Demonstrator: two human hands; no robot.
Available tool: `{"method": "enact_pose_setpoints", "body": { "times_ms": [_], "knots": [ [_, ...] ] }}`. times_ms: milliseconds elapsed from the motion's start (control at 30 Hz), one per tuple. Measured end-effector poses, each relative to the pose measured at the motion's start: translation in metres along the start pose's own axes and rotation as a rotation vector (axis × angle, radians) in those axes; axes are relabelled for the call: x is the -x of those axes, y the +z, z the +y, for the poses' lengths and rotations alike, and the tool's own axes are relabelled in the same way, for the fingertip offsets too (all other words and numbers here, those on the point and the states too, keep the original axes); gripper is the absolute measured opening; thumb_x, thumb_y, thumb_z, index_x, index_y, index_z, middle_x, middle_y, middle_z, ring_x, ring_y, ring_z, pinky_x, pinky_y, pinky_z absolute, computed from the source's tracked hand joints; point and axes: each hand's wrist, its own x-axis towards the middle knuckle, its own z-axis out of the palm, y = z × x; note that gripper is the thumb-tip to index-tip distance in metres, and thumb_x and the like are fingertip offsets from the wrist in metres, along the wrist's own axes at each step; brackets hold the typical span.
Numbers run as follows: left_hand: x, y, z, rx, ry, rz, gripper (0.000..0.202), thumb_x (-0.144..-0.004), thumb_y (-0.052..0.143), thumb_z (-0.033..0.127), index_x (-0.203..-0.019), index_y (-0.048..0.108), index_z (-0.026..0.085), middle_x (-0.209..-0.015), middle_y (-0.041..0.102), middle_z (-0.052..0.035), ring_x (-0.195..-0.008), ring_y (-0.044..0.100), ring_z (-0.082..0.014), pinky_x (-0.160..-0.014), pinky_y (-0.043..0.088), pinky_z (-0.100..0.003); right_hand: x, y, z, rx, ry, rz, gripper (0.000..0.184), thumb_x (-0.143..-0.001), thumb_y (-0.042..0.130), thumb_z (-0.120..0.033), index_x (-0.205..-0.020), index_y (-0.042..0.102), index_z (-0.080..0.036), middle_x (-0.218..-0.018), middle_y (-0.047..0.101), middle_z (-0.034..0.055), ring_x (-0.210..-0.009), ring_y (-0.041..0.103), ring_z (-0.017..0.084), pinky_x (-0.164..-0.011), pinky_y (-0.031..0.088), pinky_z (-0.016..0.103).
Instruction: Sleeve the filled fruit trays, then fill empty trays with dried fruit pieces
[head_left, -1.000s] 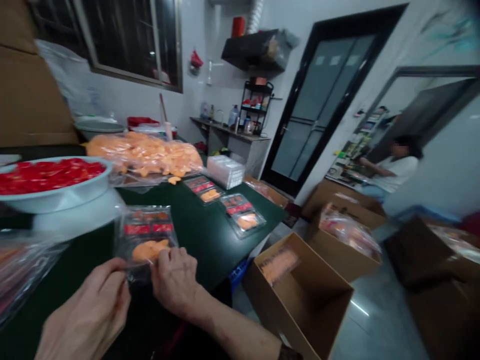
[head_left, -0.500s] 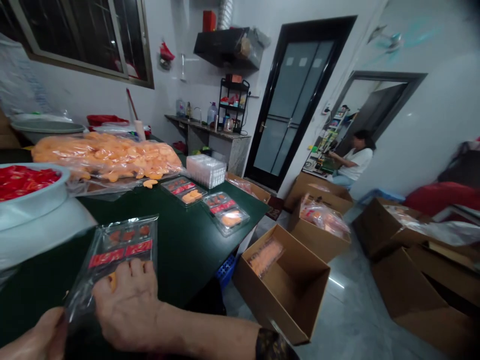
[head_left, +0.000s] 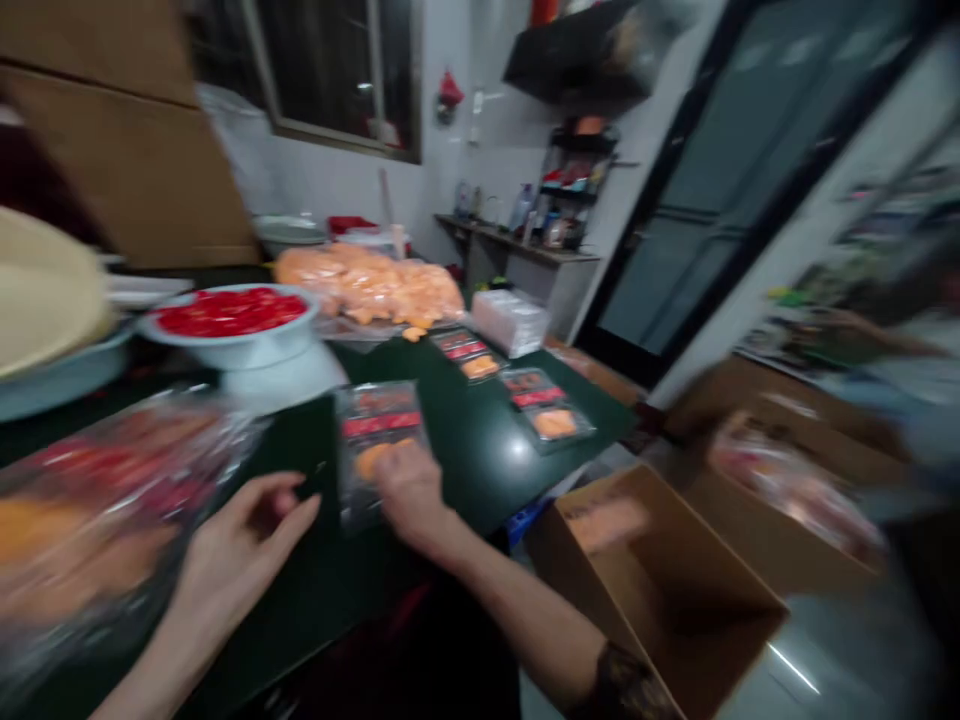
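Observation:
A clear plastic tray (head_left: 360, 505) with red labels lies on the dark green table, an orange flat piece (head_left: 375, 458) in its lower part. My right hand (head_left: 411, 492) is on this tray, its fingers curled down at the orange piece; the fingertips are partly hidden and blurred. To the left of the tray, my left hand (head_left: 232, 545) is held over the table with thumb and forefinger apart and nothing visible between them. A large clear bag of packed trays (head_left: 112, 490), with red and orange contents, lies beyond it at the left.
A pale blue basin (head_left: 281, 340) full of red pieces stands behind. Orange pieces fill a clear bag (head_left: 371, 285) farther back. Two filled trays (head_left: 555, 422) and a clear stack (head_left: 510, 322) are at the right. An open carton (head_left: 660, 570) stands beside the table's right edge.
The view has swung left, bringing the bag of packed trays into sight. My left hand has let go of the tray's near edge. My right hand stays at the tray, which now lies flat.

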Motion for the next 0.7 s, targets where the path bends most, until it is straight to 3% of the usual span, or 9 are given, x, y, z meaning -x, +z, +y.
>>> {"method": "enact_pose_setpoints", "body": {
  "times_ms": [33, 133, 233, 333, 467, 533, 600, 700],
  "knots": [
    [-0.002, 0.000, 0.005, 0.123, -0.132, 0.085, 0.048, -0.062, 0.066, 0.053, -0.092, 0.056, 0.016, -0.070, 0.054, 0.0021, -0.063, 0.054, -0.0119, -0.056, 0.045, -0.022, 0.002, 0.001, 0.002, -0.040, 0.009, 0.018, 0.009, -0.082, 0.049, -0.015, -0.078, 0.057, -0.018, -0.075, 0.061, 0.0047, -0.071, 0.054, 0.019, -0.058, 0.038, 0.028],
    [-0.012, 0.009, 0.021, 0.372, -0.565, -0.013, 0.053, -0.068, 0.066, 0.045, -0.107, 0.048, 0.015, -0.083, 0.056, -0.0024, -0.062, 0.057, -0.0127, -0.045, 0.041, -0.020, 0.005, 0.003, 0.006, -0.147, 0.021, 0.103, 0.021, -0.088, 0.042, -0.011, -0.074, 0.057, -0.017, -0.073, 0.059, 0.0075, -0.071, 0.052, 0.019, -0.059, 0.036, 0.028],
    [-0.015, 0.029, 0.032, 0.516, -0.683, -0.129, 0.045, -0.072, 0.062, 0.046, -0.097, 0.054, 0.010, -0.071, 0.058, -0.0056, -0.047, 0.057, -0.0169, -0.037, 0.039, -0.025, 0.008, -0.001, 0.006, -0.185, 0.013, 0.281, 0.024, -0.090, 0.044, -0.016, -0.068, 0.054, -0.018, -0.067, 0.057, 0.0046, -0.067, 0.050, 0.016, -0.059, 0.035, 0.025],
    [-0.006, 0.049, 0.040, 0.681, -0.700, -0.230, 0.031, -0.077, 0.058, 0.041, -0.077, 0.056, 0.010, -0.057, 0.056, -0.0048, -0.039, 0.053, -0.0159, -0.036, 0.037, -0.025, 0.013, -0.016, 0.005, -0.189, -0.031, 0.362, 0.026, -0.090, 0.046, -0.017, -0.064, 0.050, -0.019, -0.064, 0.055, 0.0038, -0.064, 0.049, 0.015, -0.058, 0.035, 0.025],
    [0.012, 0.051, 0.053, 0.878, -0.614, -0.172, 0.015, -0.076, 0.059, 0.025, -0.071, 0.052, 0.012, -0.050, 0.051, 0.0017, -0.037, 0.047, -0.0078, -0.039, 0.037, -0.020, 0.027, -0.051, 0.004, -0.232, -0.173, 0.393, 0.022, -0.087, 0.051, -0.015, -0.066, 0.050, -0.019, -0.065, 0.056, 0.0044, -0.065, 0.050, 0.016, -0.062, 0.039, 0.027],
    [0.019, 0.041, 0.062, 0.945, -0.558, -0.132, 0.016, -0.071, 0.064, 0.024, -0.075, 0.054, 0.012, -0.053, 0.055, 0.0004, -0.039, 0.050, -0.0084, -0.040, 0.038, -0.019, 0.035, -0.069, 0.005, -0.288, -0.251, 0.408, 0.014, -0.084, 0.055, -0.012, -0.072, 0.052, -0.017, -0.071, 0.060, 0.0062, -0.071, 0.054, 0.018, -0.067, 0.042, 0.029],
    [0.023, 0.023, 0.070, 1.029, -0.476, -0.115, 0.030, -0.065, 0.071, 0.028, -0.085, 0.054, 0.012, -0.058, 0.059, -0.0009, -0.041, 0.053, -0.0107, -0.039, 0.039, -0.020, 0.040, -0.080, 0.008, -0.307, -0.321, 0.438, 0.005, -0.082, 0.060, -0.011, -0.081, 0.056, -0.016, -0.078, 0.063, 0.0082, -0.077, 0.058, 0.021, -0.070, 0.044, 0.033],
    [0.026, -0.025, 0.076, 1.070, -0.276, -0.064, 0.049, -0.064, 0.072, 0.036, -0.100, 0.048, 0.015, -0.057, 0.060, 0.0004, -0.040, 0.055, -0.0132, -0.035, 0.037, -0.019, 0.039, -0.080, 0.006, -0.417, -0.474, 0.557, 0.013, -0.075, 0.067, -0.011, -0.084, 0.060, -0.017, -0.080, 0.064, 0.0058, -0.074, 0.061, 0.019, -0.069, 0.045, 0.032]
  ]
}}
